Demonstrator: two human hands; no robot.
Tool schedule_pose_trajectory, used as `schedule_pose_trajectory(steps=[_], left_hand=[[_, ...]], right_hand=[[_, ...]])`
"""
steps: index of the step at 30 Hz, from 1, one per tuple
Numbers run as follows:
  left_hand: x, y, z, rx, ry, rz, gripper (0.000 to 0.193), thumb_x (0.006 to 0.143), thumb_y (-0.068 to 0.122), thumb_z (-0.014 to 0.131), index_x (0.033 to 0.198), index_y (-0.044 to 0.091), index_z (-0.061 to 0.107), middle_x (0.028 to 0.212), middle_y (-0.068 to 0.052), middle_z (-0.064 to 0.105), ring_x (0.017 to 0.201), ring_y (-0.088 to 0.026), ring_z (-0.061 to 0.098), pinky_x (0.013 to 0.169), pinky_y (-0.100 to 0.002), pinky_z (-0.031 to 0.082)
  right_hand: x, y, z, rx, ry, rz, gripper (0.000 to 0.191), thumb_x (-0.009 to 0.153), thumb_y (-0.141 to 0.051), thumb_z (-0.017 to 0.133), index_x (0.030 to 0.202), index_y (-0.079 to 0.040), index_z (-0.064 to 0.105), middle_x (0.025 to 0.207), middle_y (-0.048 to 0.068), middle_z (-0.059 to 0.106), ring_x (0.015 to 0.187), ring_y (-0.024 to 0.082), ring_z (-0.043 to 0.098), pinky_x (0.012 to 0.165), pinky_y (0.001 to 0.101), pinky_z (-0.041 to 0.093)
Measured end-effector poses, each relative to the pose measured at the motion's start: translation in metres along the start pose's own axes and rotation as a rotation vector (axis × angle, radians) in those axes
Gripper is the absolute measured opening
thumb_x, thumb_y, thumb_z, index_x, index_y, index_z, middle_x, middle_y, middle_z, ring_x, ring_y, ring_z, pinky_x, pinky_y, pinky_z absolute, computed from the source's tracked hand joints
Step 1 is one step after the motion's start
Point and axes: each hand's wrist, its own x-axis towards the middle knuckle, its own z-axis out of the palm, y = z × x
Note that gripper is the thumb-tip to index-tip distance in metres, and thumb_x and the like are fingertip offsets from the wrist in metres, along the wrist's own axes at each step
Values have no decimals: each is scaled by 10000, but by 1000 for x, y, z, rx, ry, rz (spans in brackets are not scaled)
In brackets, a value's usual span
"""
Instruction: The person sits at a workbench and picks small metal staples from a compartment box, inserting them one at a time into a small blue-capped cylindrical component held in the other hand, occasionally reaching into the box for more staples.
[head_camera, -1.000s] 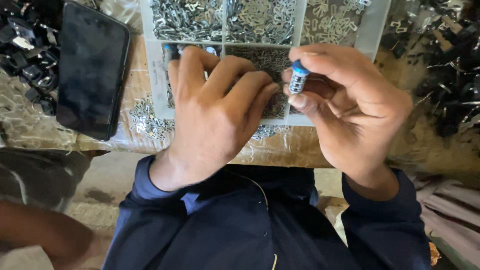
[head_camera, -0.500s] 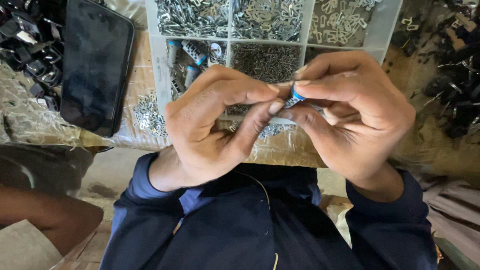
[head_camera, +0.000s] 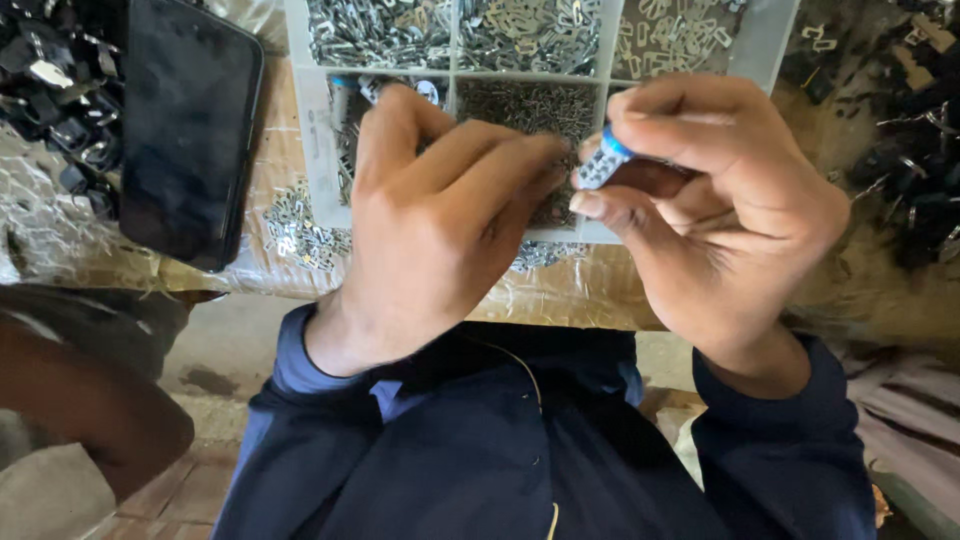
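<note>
At frame centre, the right hand (head_camera: 720, 210) pinches a small blue-tipped part (head_camera: 603, 163); the curled left hand (head_camera: 440, 220), earlier touching it, has drawn slightly apart, its grip hidden.

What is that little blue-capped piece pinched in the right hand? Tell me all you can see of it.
The small piece looks like a short silvery cylinder with a blue end and dark markings. It sits tilted, blue end up, pinched between thumb and fingers of the right hand. The left hand's fingertips reach its lower end, above the compartment tray.
</note>
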Motion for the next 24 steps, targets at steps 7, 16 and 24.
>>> schedule_pose_trajectory(steps=[7,16,24], left_hand=[[-10,3,3,-477,117,-229,175,953,10,831,1076,21,708,1016,-67,753,816,-136,679,682,-248,569],[-18,0,12,-479,188,-156,196,971,104,852,1006,34,671,919,-60,731,778,-115,649,681,-232,514],[-13,-3,11,-455,129,-65,192,933,97,870,986,45,693,904,-38,751,818,-135,623,692,-249,477]], right_hand=[[3,2,0,-24,-50,-71,283,923,154,744,1158,126,588,1264,269,578,1037,215,739,780,234,681],[4,6,4,39,-82,-112,248,864,166,740,1019,127,551,1140,256,563,989,252,735,829,289,692],[1,8,4,23,-61,-96,231,876,153,762,989,100,568,1106,230,589,943,209,738,748,248,665]])
